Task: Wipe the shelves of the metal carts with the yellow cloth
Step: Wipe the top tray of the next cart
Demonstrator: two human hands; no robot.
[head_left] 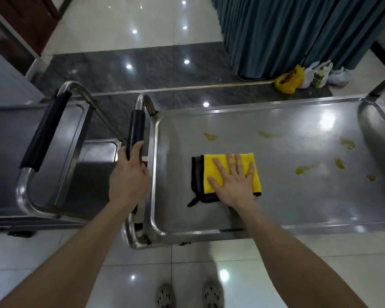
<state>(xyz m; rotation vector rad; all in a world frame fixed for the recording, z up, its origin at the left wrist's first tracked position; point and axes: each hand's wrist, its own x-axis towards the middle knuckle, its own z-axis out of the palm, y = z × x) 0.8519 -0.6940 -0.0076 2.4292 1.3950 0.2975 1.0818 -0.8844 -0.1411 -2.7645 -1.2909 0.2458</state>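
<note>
Pressing your right hand point(233, 181) flat, fingers spread, on the yellow cloth point(207, 166), left-middle of the cart shelf point(276, 207) | left hand point(129, 176) curled round the black handle point(137, 127) | yellow smears point(303, 169) lie right, apart from the cloth | raised rim all round, open steel on every side of the cloth.

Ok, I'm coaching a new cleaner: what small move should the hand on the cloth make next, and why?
Probably slide the right hand and yellow cloth rightward along the top shelf: yellowish smears lie there unwiped, while the left hand grips the handle.
</note>
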